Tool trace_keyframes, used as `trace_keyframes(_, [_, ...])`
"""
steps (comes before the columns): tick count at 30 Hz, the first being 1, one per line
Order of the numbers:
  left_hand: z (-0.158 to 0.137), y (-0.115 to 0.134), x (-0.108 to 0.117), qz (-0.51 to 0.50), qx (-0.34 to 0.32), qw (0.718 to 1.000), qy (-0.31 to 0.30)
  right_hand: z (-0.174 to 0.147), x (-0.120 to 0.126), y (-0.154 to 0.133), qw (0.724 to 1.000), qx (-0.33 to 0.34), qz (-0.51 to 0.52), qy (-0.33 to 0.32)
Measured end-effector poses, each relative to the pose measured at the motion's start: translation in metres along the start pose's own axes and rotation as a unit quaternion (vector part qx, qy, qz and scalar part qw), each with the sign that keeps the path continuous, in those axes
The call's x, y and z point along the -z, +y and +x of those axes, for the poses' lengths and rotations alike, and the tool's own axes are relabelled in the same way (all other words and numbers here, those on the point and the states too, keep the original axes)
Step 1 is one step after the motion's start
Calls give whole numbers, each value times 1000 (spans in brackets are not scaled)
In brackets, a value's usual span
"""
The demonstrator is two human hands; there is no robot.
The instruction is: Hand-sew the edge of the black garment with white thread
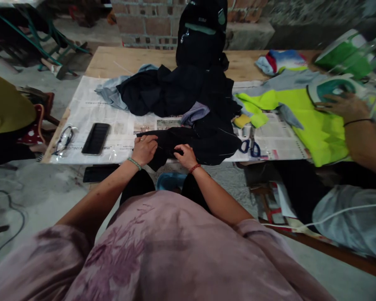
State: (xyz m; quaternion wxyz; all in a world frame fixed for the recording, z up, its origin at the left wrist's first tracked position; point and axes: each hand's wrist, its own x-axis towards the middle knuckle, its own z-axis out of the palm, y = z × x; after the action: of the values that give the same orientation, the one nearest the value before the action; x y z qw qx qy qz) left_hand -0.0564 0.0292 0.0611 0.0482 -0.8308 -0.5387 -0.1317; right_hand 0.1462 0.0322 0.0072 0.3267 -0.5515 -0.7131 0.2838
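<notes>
A black garment (203,142) lies along the front edge of the table, part of it hanging over. My left hand (146,149) grips its left end, fingers curled over the cloth. A little to the right, my right hand (186,155) is closed on the same garment near its front edge, thumb and fingers pinching a fold. What lies under the fingertips is hidden. Behind it are more dark cloth (163,90) and a small grey-purple piece of fabric (195,113). Blue-handled scissors (250,147) rest by the garment's right end.
Newspaper (122,125) covers the table. A phone (96,139) and glasses (64,140) lie at left. A black backpack (202,37) stands at the back. At right, a co-worker's hand (344,104) holds an iron (332,88) on a yellow-green garment (313,121). A yellow block (242,121) lies near the scissors.
</notes>
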Motion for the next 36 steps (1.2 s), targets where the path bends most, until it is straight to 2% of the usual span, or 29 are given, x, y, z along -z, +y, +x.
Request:
trace_keyframes(4, [-2,-6,6,-17,29,999,37,0,0,0,1000,-3,0,0])
trace_keyframes(9, [-8,-18,13,-34,71,996,37,0,1,-2,1000,-5,2,0])
trace_keyframes(16, [-23,-25,15,10,49,999,7,-1,1,-1,1000,-4,2,8])
trace_keyframes(21, [-29,-33,17,34,47,998,19,0,-1,2,1000,3,0,10])
trace_keyframes(24, [-30,-34,15,56,71,996,20,0,-2,2,1000,1,-5,9])
trace_keyframes(29, [-30,-31,10,-6,136,990,24,0,-1,1,1000,5,-2,6])
trace_keyframes(36, [-26,-26,19,-55,159,982,89,-1,-2,2,1000,2,-9,3])
